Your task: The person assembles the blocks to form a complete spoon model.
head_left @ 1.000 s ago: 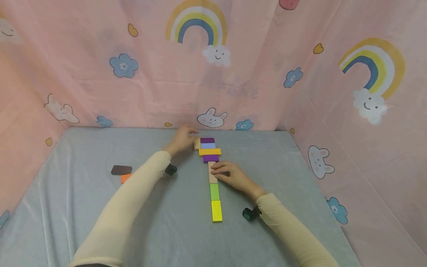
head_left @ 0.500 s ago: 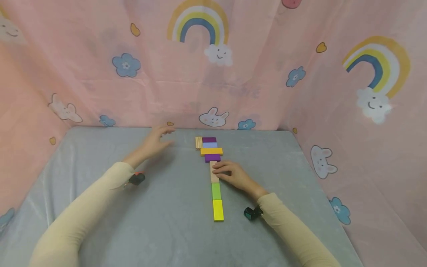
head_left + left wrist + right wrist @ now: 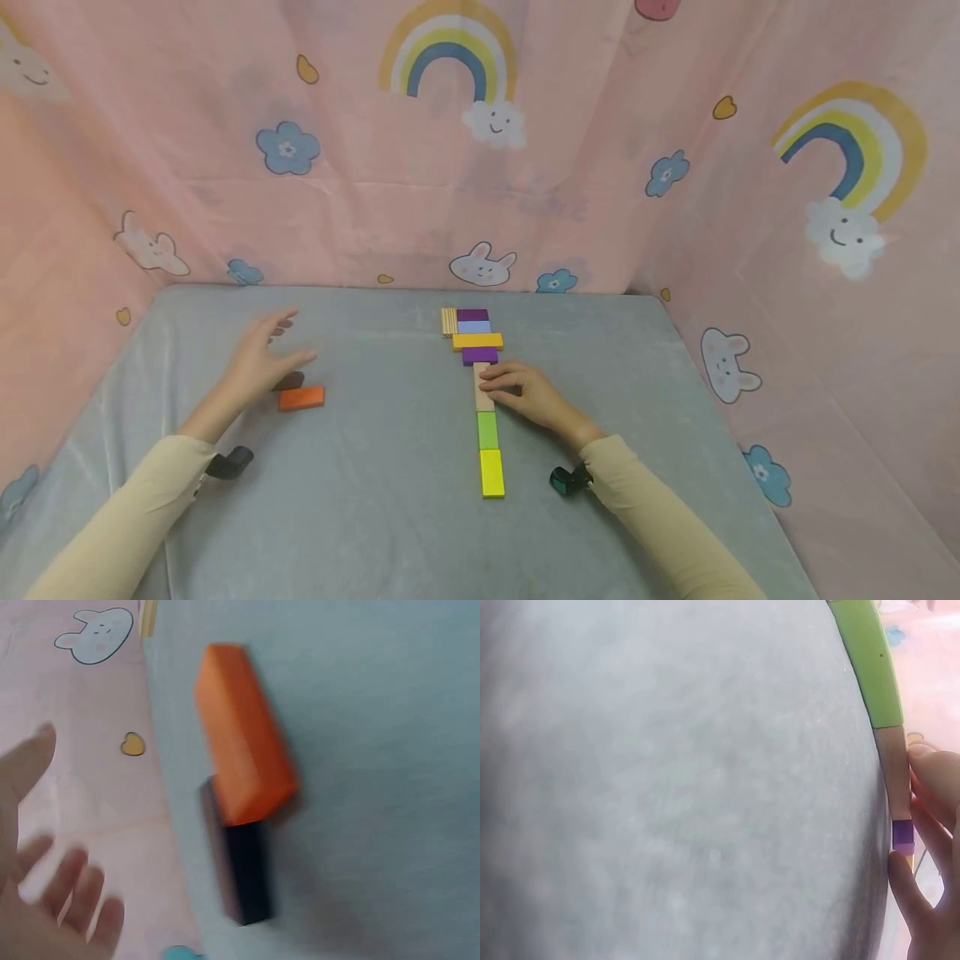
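My left hand [image 3: 255, 362] is in the air at the left, fingers spread and holding nothing. Just under it lie a dark brown block [image 3: 291, 381], partly hidden by the hand, and an orange block [image 3: 302, 398]. In the left wrist view the orange block [image 3: 244, 735] touches the dark block [image 3: 244, 870]. My right hand [image 3: 532, 396] rests its fingertips on a plain wooden block [image 3: 482, 398] in a row of blocks. Nearer me in that row lie a green block [image 3: 487, 431] and a yellow block [image 3: 492, 473].
Beyond the wooden block sit a purple block [image 3: 480, 356], a yellow-orange block [image 3: 477, 342], a light blue block [image 3: 473, 327], a dark purple block [image 3: 472, 315] and striped wooden pieces [image 3: 449, 322]. A grey cloth [image 3: 397, 508] covers the table; a pink curtain [image 3: 570, 83] hangs behind.
My left hand has left the striped wooden pieces and moved left toward me, over to the orange and dark blocks. The right hand stays on the plain wooden block.
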### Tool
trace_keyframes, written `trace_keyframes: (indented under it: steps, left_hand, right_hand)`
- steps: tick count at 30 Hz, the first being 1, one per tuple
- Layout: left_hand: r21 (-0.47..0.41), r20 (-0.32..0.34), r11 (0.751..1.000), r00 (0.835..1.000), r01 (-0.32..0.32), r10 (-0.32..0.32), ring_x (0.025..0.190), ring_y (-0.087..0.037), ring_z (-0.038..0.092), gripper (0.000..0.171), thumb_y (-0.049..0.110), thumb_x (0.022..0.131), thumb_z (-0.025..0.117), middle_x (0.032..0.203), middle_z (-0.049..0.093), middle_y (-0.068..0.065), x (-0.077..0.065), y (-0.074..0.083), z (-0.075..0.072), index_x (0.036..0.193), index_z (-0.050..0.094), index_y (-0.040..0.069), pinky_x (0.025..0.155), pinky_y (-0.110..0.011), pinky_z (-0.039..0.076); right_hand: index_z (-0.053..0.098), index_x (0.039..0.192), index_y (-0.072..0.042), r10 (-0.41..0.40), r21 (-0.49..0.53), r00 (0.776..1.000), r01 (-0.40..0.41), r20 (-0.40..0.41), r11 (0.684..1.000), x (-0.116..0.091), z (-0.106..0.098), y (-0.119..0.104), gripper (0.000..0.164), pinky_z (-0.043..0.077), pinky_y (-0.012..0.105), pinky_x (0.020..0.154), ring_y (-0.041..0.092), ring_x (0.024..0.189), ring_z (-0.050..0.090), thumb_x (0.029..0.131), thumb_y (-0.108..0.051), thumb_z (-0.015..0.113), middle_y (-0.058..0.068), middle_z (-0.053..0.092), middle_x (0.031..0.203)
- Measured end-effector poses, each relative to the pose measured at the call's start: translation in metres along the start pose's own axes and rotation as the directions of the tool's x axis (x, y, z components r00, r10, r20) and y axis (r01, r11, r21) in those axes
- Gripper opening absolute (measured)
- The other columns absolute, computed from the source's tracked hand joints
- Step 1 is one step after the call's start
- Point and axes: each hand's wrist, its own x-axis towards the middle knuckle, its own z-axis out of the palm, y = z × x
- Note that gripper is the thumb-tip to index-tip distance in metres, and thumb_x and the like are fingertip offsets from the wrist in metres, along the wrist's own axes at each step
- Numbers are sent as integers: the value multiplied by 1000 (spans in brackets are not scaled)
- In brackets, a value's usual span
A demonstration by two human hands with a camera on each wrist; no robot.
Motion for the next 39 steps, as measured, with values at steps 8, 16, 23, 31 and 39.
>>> trace_keyframes:
  steps: [8, 16, 23, 31, 39]
  left_hand:
    - [16, -138, 982, 973, 190, -186, 122, -48, 39, 91, 36, 88, 74, 134, 41, -34, -47, -21, 13, 151, 25, -8, 96, -60, 37]
    - [58, -160, 956, 948, 288, -276, 119, -49, 38, 82, 39, 89, 71, 131, 45, -36, -53, -28, 23, 142, 37, -14, 98, -58, 33]
    - [119, -115, 934, 939, 336, -323, 124, -50, 34, 88, 50, 89, 67, 137, 42, -36, -50, -26, 27, 144, 37, -12, 101, -63, 26]
    - [154, -118, 931, 941, 331, -316, 123, -51, 36, 80, 44, 90, 67, 136, 44, -35, -44, -23, 28, 142, 40, -11, 99, -64, 27]
    - [142, -115, 946, 954, 291, -276, 124, -50, 39, 71, 32, 90, 69, 136, 47, -34, -40, -23, 30, 141, 43, -11, 99, -64, 30]
  right_hand:
    - [75, 115, -17, 10, 10, 1000, -10, -2, 1000, 1, 2, 1, 23, 43, 48, 113, 24, 128, 58, 93, -17, 68, 0, 67, 129]
    - [75, 116, -20, 39, -10, 999, -39, 5, 999, 0, 1, 1, 23, 43, 48, 113, 22, 129, 57, 94, -21, 68, -4, 67, 130]
    - [75, 115, -20, 41, -16, 999, -41, 4, 999, 1, 2, 1, 23, 43, 49, 113, 22, 130, 57, 94, -21, 68, -4, 67, 130]
    - [75, 115, -18, 31, -1, 1000, -31, 0, 1000, 0, 1, 0, 23, 41, 48, 114, 23, 130, 56, 94, -20, 68, -2, 67, 130]
    - [75, 115, -19, 43, -3, 999, -43, 3, 999, 0, 1, -2, 22, 42, 47, 114, 22, 131, 56, 94, -21, 68, -3, 67, 130]
